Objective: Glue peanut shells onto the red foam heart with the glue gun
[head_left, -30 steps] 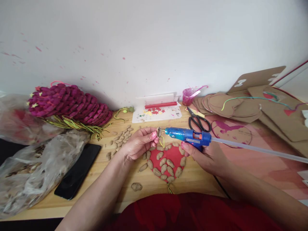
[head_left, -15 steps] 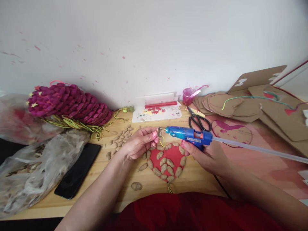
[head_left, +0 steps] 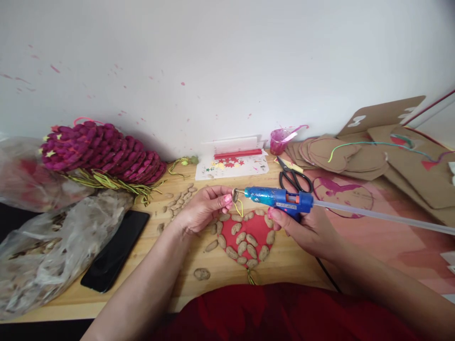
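- While the left hand (head_left: 208, 208) pinches a peanut (head_left: 235, 195) between thumb and fingers, the right hand (head_left: 307, 232) wraps the glue gun (head_left: 277, 198), nozzle (head_left: 241, 191) right up at the shell!
- Below, the red heart (head_left: 259, 228), rimmed with more nuts (head_left: 264, 253), lies midway along the bench (head_left: 295, 267), toward its front edge.
- Gluing looks like the step in hand; whether the trigger is squeezed, I can't tell.
- Next move seems to call for a steady pinch, fingertips clear of that tip.

The hands (head_left: 202, 209) have pink-painted nails (head_left: 227, 199), and the garment (head_left: 266, 312) is dark red.
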Action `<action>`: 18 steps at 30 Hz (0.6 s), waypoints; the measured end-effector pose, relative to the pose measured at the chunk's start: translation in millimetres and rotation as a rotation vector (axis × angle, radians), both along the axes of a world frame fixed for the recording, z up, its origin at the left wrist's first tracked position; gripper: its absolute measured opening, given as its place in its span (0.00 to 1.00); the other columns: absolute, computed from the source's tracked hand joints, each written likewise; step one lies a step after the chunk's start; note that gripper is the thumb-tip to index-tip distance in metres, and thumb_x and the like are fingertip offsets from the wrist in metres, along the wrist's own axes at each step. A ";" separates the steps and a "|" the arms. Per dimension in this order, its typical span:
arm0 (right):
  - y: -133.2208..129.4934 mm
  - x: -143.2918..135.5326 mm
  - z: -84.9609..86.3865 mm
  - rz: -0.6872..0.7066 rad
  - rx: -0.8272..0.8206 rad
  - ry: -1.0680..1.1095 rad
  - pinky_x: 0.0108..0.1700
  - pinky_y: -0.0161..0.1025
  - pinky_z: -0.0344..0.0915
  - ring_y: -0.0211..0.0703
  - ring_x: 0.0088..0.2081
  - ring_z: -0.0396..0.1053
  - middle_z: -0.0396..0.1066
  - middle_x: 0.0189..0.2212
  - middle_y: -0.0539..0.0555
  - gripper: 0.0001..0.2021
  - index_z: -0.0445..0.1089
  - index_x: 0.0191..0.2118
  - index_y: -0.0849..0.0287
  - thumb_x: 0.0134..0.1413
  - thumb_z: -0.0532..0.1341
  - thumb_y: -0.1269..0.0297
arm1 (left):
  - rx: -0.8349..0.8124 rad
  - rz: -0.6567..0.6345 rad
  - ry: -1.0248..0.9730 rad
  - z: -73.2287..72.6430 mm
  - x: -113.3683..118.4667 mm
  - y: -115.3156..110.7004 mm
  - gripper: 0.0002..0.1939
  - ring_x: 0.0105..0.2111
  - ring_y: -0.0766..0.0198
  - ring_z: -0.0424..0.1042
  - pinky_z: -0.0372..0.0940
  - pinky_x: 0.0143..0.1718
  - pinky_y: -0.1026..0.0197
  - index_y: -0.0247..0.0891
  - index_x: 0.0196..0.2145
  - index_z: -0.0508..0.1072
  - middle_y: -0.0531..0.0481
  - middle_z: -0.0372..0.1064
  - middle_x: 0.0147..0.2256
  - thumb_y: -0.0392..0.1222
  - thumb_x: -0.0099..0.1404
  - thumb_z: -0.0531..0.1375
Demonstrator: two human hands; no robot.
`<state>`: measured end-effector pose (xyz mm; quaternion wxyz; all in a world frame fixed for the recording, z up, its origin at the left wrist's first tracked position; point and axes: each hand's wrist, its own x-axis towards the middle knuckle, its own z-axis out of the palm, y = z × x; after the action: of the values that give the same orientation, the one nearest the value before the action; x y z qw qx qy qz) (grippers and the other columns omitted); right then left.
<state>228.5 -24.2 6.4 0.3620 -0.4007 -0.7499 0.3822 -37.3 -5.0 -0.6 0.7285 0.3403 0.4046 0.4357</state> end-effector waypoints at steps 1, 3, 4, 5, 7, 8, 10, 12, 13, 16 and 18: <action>-0.1 -0.2 0.3 -0.004 -0.004 0.002 0.31 0.41 0.70 0.44 0.28 0.70 0.72 0.26 0.52 0.13 0.71 0.31 0.54 0.67 0.61 0.55 | 0.009 -0.003 0.014 -0.4 -0.8 0.5 0.19 0.24 0.71 0.68 0.63 0.27 0.69 0.31 0.34 0.81 0.51 0.72 0.26 0.43 0.47 0.79; -0.3 -0.4 1.1 -0.009 -0.009 0.004 0.30 0.41 0.70 0.45 0.27 0.70 0.73 0.26 0.52 0.13 0.71 0.30 0.53 0.66 0.62 0.54 | 0.027 -0.004 0.046 -0.6 -1.9 1.3 0.20 0.24 0.72 0.67 0.62 0.27 0.69 0.32 0.33 0.81 0.51 0.71 0.26 0.44 0.46 0.80; -0.4 -0.5 1.5 -0.008 -0.010 0.003 0.31 0.41 0.70 0.45 0.27 0.70 0.72 0.26 0.52 0.14 0.71 0.30 0.53 0.66 0.62 0.53 | 0.039 -0.002 0.067 -0.3 -2.3 1.4 0.21 0.24 0.72 0.67 0.62 0.27 0.69 0.32 0.34 0.81 0.51 0.71 0.26 0.45 0.46 0.80; -0.4 -0.5 2.0 -0.006 -0.009 0.002 0.31 0.42 0.70 0.45 0.27 0.70 0.72 0.26 0.52 0.14 0.71 0.30 0.53 0.66 0.62 0.53 | 0.054 0.002 0.090 0.4 -2.6 1.4 0.21 0.24 0.72 0.66 0.61 0.27 0.68 0.32 0.34 0.81 0.51 0.71 0.26 0.46 0.46 0.80; -0.3 -0.4 3.2 -0.003 -0.006 0.000 0.31 0.42 0.69 0.45 0.27 0.70 0.72 0.25 0.52 0.14 0.71 0.29 0.53 0.65 0.62 0.53 | 0.092 0.011 0.140 2.6 -3.6 1.1 0.22 0.24 0.72 0.65 0.60 0.27 0.68 0.32 0.34 0.81 0.51 0.71 0.26 0.47 0.46 0.79; -0.1 -0.4 3.8 -0.002 -0.004 -0.004 0.31 0.42 0.69 0.46 0.27 0.70 0.72 0.25 0.52 0.14 0.70 0.29 0.52 0.65 0.63 0.53 | 0.113 0.014 0.166 4.0 -4.3 0.9 0.21 0.24 0.72 0.64 0.59 0.27 0.68 0.32 0.34 0.81 0.52 0.71 0.26 0.47 0.47 0.79; 0.4 -0.5 5.2 -0.002 0.010 -0.019 0.32 0.42 0.68 0.46 0.27 0.70 0.72 0.25 0.52 0.14 0.70 0.28 0.52 0.65 0.63 0.54 | 0.159 0.009 0.230 7.1 -6.1 0.5 0.20 0.24 0.72 0.63 0.58 0.26 0.68 0.33 0.34 0.81 0.52 0.72 0.26 0.48 0.49 0.78; 1.2 -1.1 6.4 0.004 0.037 -0.039 0.33 0.43 0.68 0.46 0.28 0.70 0.72 0.25 0.52 0.14 0.69 0.28 0.52 0.66 0.62 0.56 | 0.214 0.000 0.307 10.3 -8.1 0.3 0.18 0.25 0.71 0.64 0.58 0.27 0.68 0.33 0.35 0.82 0.51 0.73 0.27 0.48 0.51 0.77; 1.5 -1.4 6.8 0.010 0.054 -0.045 0.33 0.43 0.68 0.46 0.28 0.70 0.72 0.25 0.51 0.13 0.69 0.29 0.52 0.66 0.62 0.57 | 0.245 -0.002 0.346 11.9 -8.9 0.1 0.17 0.26 0.71 0.65 0.59 0.28 0.67 0.33 0.35 0.82 0.50 0.73 0.28 0.47 0.52 0.77; 2.2 -2.0 7.5 0.033 0.072 -0.053 0.34 0.43 0.68 0.46 0.28 0.70 0.73 0.25 0.51 0.12 0.69 0.29 0.52 0.67 0.61 0.58 | 0.339 0.008 0.452 15.7 -10.8 -0.7 0.15 0.28 0.68 0.68 0.63 0.31 0.66 0.34 0.35 0.82 0.49 0.75 0.30 0.46 0.53 0.75; 2.3 -1.7 7.7 0.041 0.064 -0.065 0.33 0.43 0.67 0.46 0.28 0.70 0.73 0.25 0.51 0.12 0.69 0.30 0.52 0.67 0.60 0.58 | 0.396 0.019 0.522 17.4 -11.7 -1.8 0.14 0.29 0.66 0.70 0.64 0.32 0.65 0.34 0.35 0.82 0.48 0.76 0.31 0.45 0.55 0.74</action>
<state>226.7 -21.9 14.1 0.3421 -0.3857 -0.7812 0.3521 -49.0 -6.8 16.8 0.5156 0.5718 0.4882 0.4109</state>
